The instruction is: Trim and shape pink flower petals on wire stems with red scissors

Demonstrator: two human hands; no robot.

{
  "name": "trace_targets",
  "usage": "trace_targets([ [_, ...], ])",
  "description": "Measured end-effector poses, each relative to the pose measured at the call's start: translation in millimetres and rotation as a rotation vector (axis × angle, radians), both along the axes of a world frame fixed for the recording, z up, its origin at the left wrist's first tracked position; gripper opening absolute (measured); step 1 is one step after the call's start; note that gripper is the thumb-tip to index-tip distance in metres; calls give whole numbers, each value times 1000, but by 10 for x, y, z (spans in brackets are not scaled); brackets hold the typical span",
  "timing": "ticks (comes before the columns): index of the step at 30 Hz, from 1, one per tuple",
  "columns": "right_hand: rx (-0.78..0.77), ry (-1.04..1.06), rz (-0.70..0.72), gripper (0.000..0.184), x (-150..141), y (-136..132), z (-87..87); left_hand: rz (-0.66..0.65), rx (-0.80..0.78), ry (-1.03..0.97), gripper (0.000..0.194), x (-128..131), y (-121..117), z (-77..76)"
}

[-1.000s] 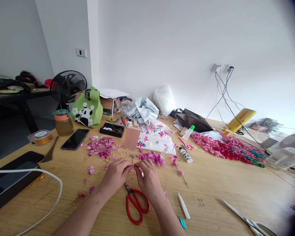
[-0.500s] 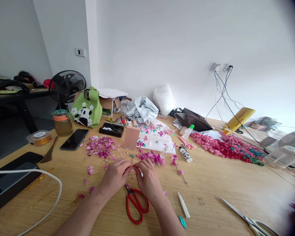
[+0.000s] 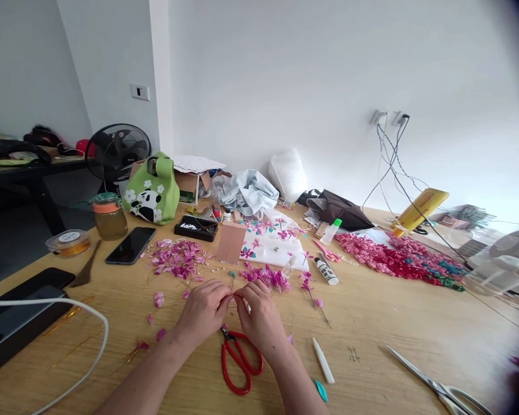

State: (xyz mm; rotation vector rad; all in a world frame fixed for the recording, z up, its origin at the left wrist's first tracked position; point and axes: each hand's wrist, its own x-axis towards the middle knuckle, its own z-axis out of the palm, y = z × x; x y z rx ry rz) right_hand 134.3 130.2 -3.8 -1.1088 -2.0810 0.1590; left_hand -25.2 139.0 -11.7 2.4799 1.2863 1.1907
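Note:
My left hand [image 3: 203, 304] and my right hand [image 3: 259, 311] meet fingertip to fingertip over the table, each closed in a pinch. Whatever is between the fingertips is too small to make out. Just below them lie red-handled scissors [image 3: 241, 363], partly under my right hand. Magenta petals [image 3: 177, 258] are heaped beyond my left hand, and purple flowers [image 3: 266, 276] lie behind my right. A small teal piece [image 3: 232, 274] is just past the fingertips. To the right rest a flower on a wire stem [image 3: 319, 303] and a white tube [image 3: 323, 360].
Large silver scissors [image 3: 436, 386] lie at the front right. A phone [image 3: 131, 245], a drink bottle [image 3: 109, 217] and a white cable [image 3: 101, 331] are on the left. Farther back are a pink card [image 3: 231, 244], a glue bottle [image 3: 327, 271] and a red-pink flower pile [image 3: 398, 259].
The hands stay almost in place, still pinched together, with only a slight shift at the fingertips. Nothing else on the table has visibly moved.

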Motion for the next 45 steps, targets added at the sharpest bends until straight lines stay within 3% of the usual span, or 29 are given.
trace_targets([
  [17, 27, 17, -54, 20, -22, 2, -10, 24, 45, -87, 18, 68, -36, -39],
  [26, 28, -6, -89, 22, -36, 1, -12, 63, -80, -41, 20, 119, -53, -59],
  [31, 54, -18, -105, 24, -37, -1, -15, 66, -133, -127, 21, 154, -55, -56],
  [36, 63, -12, -94, 21, -18, 14, -18, 19, -321, -314, 20, 172, -38, -82],
  [45, 88, 61, -24, 21, 42, 27, 17, -167, -909, -921, 34, 111, 38, 24],
])
